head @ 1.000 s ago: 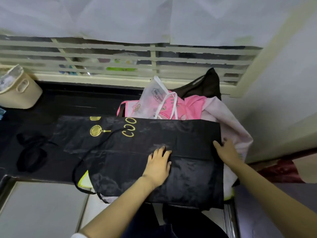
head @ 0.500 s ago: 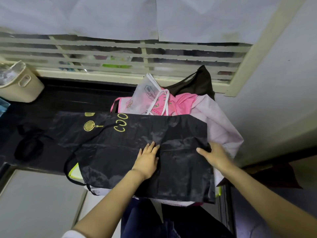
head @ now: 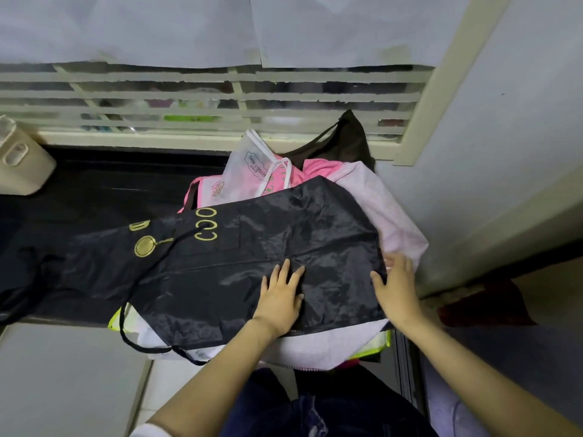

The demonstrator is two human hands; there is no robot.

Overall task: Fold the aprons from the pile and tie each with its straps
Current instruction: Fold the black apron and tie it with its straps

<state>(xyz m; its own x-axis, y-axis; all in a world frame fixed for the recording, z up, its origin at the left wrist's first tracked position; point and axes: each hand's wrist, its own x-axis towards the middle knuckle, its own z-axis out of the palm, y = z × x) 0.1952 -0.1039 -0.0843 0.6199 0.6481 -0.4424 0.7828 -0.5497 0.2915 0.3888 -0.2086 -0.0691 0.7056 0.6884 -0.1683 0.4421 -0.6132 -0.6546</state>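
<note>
A black apron (head: 220,266) with gold print lies spread over the dark counter (head: 104,184) and over the pile. My left hand (head: 280,298) presses flat on its middle, fingers straight. At the apron's right edge my right hand (head: 396,285) pinches the hem, thumb on top of the black cloth. A black strap (head: 126,329) loops down past the counter's front edge. The pile beneath shows a pink apron (head: 315,175), a pale pink one (head: 397,222), a white see-through one (head: 249,165), a dark brown one (head: 347,143) and a neon yellow edge (head: 118,321).
A beige basket (head: 22,165) stands at the counter's far left. Window louvres (head: 189,99) run along the back, and a grey wall (head: 504,152) closes the right side. Below the counter is a pale grey surface (head: 63,380).
My right hand has slid left and taken hold of the apron's right edge, drawing it inward and uncovering more pale pink cloth. My left hand stays pressed on the apron.
</note>
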